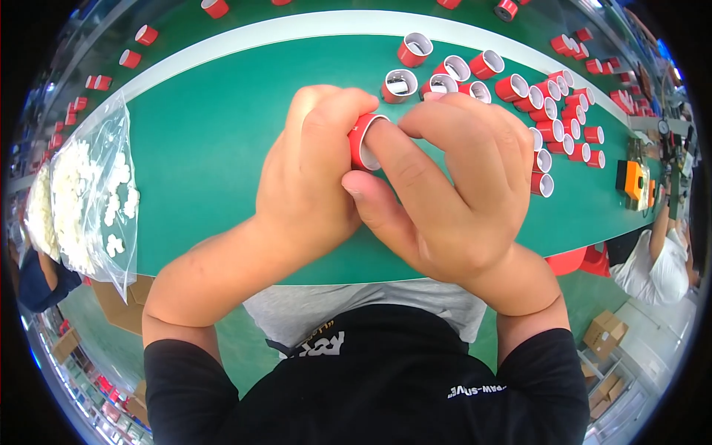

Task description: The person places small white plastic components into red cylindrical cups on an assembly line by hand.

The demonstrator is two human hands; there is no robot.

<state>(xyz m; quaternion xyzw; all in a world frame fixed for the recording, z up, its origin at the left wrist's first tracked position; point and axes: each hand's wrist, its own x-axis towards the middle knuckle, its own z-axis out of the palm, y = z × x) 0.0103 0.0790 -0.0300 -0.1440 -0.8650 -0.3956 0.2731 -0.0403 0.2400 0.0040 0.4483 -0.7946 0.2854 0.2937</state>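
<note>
My left hand (308,163) is wrapped round a small red cylindrical cup (358,147) with a white inside, holding it on its side above the green table. The cup's open end is turned to the right. My right hand (471,193) reaches its index finger into that opening, with the thumb close under the rim and the other fingers curled. Whatever lies inside the cup is hidden by the finger. Just beyond my right hand stand several similar red cups (400,86), some with white and dark pieces inside.
More red cups (550,130) lie and stand in a cluster to the right on the green table (200,141). At the left sits a clear plastic bag (81,200) of small white parts. An orange and black device (633,180) is at the far right, near another person (656,259).
</note>
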